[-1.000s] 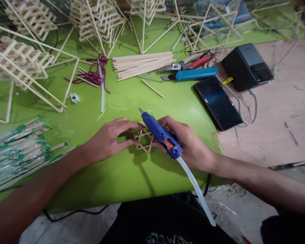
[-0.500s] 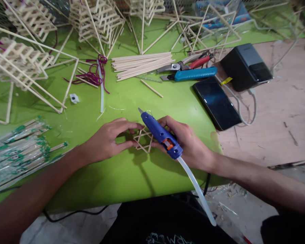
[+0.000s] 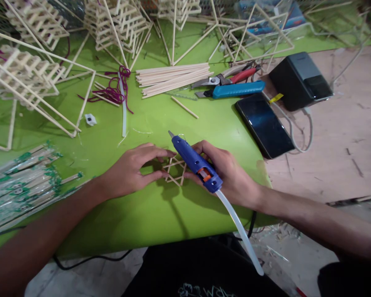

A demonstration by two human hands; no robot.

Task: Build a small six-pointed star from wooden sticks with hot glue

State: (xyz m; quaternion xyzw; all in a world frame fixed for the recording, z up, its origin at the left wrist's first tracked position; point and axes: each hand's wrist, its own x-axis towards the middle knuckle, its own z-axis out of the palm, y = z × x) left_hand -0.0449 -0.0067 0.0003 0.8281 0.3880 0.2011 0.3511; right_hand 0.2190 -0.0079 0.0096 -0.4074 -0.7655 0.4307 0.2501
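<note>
A small six-pointed star of thin wooden sticks (image 3: 174,180) is just above or on the green table, between my two hands. My left hand (image 3: 136,167) grips its left side with thumb and fingertips. My right hand (image 3: 231,173) is wrapped round a blue glue gun (image 3: 190,156), its nozzle pointing up and to the left. The right thumb also reaches the star's right side. From the gun's rear a long translucent glue stick (image 3: 239,231) hangs toward my lap. The gun covers the star's upper right part and some right-hand fingers.
Wooden sticks (image 3: 173,78) lie in a pile beyond my hands, beside pliers (image 3: 243,75) and a blue utility knife (image 3: 238,90). A phone (image 3: 264,126) and a dark box-shaped device (image 3: 299,82) are at right. Stick frames (image 3: 117,29) fill the back; wrapped chopsticks (image 3: 21,189) lie left.
</note>
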